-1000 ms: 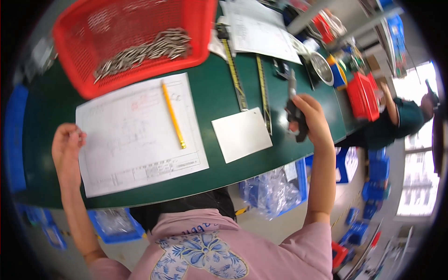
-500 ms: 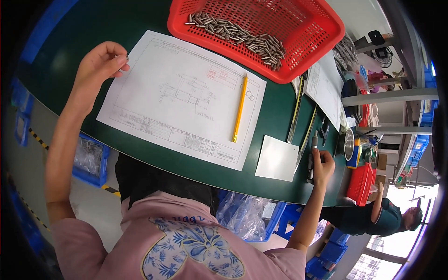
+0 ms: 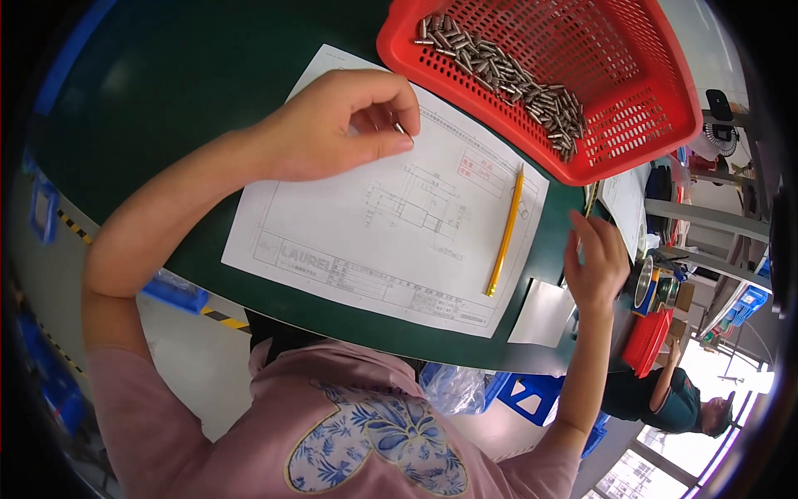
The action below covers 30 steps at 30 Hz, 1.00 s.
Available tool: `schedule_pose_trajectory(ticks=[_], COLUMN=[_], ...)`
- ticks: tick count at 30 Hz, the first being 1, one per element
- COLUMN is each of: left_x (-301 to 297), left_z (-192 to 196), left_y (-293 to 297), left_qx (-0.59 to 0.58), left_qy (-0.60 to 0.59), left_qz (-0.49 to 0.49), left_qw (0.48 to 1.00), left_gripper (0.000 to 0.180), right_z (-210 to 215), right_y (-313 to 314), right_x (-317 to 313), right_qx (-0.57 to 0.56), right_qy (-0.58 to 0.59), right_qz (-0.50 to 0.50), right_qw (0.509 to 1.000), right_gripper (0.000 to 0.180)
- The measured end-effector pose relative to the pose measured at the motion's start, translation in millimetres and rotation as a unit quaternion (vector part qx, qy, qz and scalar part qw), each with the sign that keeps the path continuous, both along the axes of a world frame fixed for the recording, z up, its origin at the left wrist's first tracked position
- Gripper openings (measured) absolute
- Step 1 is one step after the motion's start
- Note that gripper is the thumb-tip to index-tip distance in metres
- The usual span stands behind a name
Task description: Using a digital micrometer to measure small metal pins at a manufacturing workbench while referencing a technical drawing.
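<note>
My left hand [image 3: 341, 125] is pinched above the upper part of a printed drawing sheet [image 3: 316, 233]. A small shiny metal pin [image 3: 401, 129] shows between its thumb and forefinger. My right hand [image 3: 600, 262] hovers at the table's right side, fingers apart, with nothing visible in it. Just left of the right wrist lies a blank white card [image 3: 540, 314]. A yellow pencil [image 3: 505, 237] rests on the sheet's right part. Beyond the sheet is a red perforated basket [image 3: 640, 162], holding a pile of similar metal pins [image 3: 507, 71].
The green table [image 3: 166, 91] curves along its near edge. To the right stand a metal bowl [image 3: 644, 281] and a smaller red basket [image 3: 648, 343]. Another person [image 3: 665, 399] is at the far right. Blue crates [image 3: 170, 291] sit below the table.
My left hand has moved right, over the sheet, with the pin. My right hand has let go of the dark, grey-ended tool and lifted away. The view has shifted left.
</note>
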<state>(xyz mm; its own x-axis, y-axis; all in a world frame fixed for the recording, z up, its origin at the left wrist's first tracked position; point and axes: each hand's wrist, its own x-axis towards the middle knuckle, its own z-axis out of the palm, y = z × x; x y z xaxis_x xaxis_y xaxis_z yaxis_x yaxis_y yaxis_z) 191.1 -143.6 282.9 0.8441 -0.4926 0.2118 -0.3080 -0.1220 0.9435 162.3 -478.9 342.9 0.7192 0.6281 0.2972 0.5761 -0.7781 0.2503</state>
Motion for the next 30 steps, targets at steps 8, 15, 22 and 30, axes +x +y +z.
schedule_pose_trajectory(ticks=[8, 15, 22, 30], left_x=[-4.7, -13.7, -8.2, -4.3], left_z=[-11.0, -12.2, -15.0, -12.7], left_y=[-1.7, -0.6, -3.9, -0.8], left_qx=[-0.036, -0.048, -0.062, -0.059], left_qy=[-0.036, -0.001, 0.004, 0.008], left_qz=[-0.014, 0.010, 0.013, 0.003], left_qw=[0.999, 0.999, 0.998, 0.998], left_gripper=[0.013, 0.013, 0.015, 0.017], right_z=[-6.6, -17.4, -39.2, -51.1], right_y=[48.3, 97.1, 147.7, 155.9], right_x=[45.1, -18.3, -45.9, -37.0], right_qx=[-0.168, 0.455, 0.572, 0.498], right_qy=[0.031, 0.241, 0.419, 0.367], right_qz=[0.274, 0.055, -0.076, 0.008], right_qw=[0.947, 0.855, 0.701, 0.786], right_gripper=[0.018, 0.009, 0.015, 0.024])
